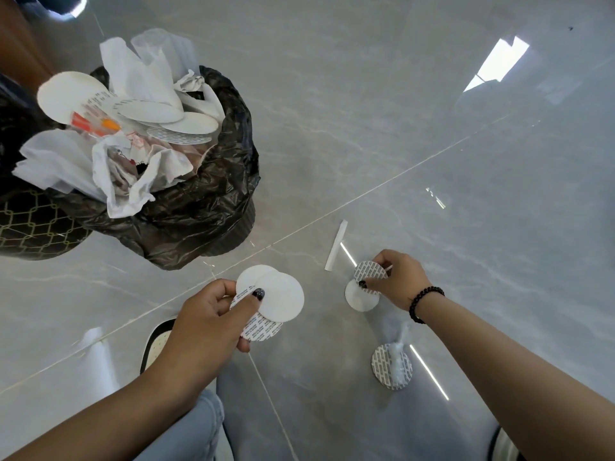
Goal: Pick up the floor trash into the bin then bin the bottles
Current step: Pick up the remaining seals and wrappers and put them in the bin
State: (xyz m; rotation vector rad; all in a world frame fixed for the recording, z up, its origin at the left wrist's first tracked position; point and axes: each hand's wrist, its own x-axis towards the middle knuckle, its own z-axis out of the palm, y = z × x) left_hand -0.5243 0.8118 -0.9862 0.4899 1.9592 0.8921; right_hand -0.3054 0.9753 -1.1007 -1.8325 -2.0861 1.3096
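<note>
Floor pickup, bin (213, 207) overfull.
We see the black-bagged bin at upper left heaped past its rim with crumpled paper (133, 174), white discs (149, 109) and an orange scrap (100, 123). On the grey floor (399, 128) a paper strip (336, 245) lies with its long axis near upright in view, just beside our right hand (396, 281). That hand pinches a printed disc (369, 271) over a white one (361, 299). Our left hand (213, 324) grips a fan of discs (276, 297). Another printed disc (382, 366) lies nearer us under a clear wrapper (397, 357).

Glossy grey marble-look floor tiles (399, 128), thin grout lines, bright window reflection (496, 63).
</note>
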